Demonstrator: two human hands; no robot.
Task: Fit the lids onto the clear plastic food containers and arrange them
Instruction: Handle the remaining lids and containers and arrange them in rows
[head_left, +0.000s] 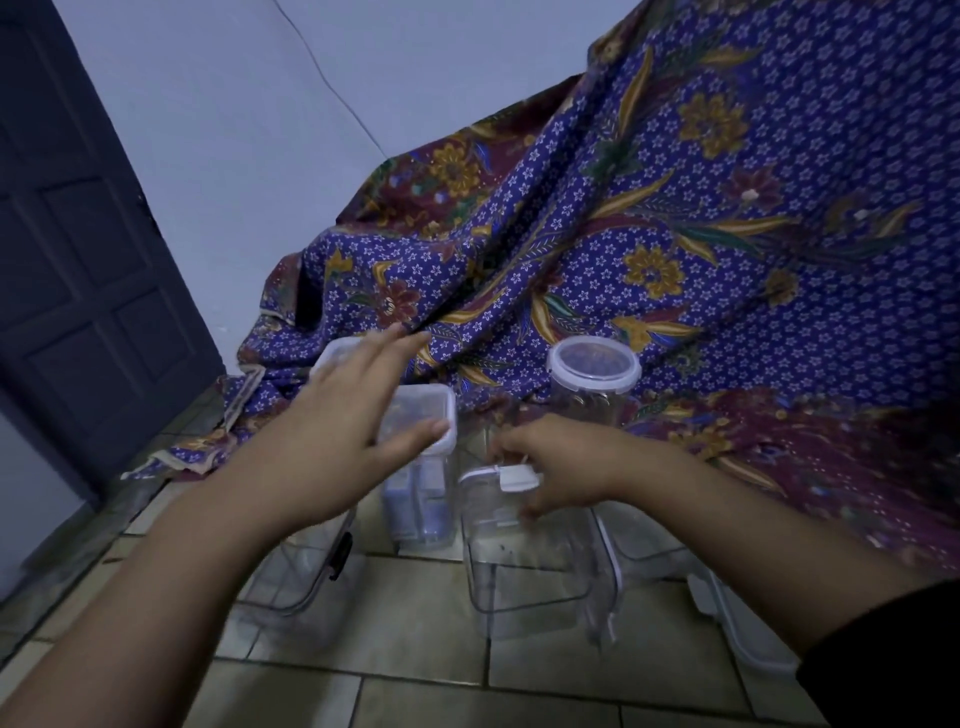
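Left hand (332, 441) spread open above lidded square clear plastic container (418, 467) on tiled floor (415, 691); right hand (563, 470) pinches white lid clip (519, 478) on adjacent clear container (524, 561).

Two hands, one round container (592, 384), several square containers, count unclear.

Clear glossy plastic containers (524, 561) stand on smooth matt floor tiles (415, 613); at 1 o'clock, patterned batik cloth (675, 234) (soft, creased).
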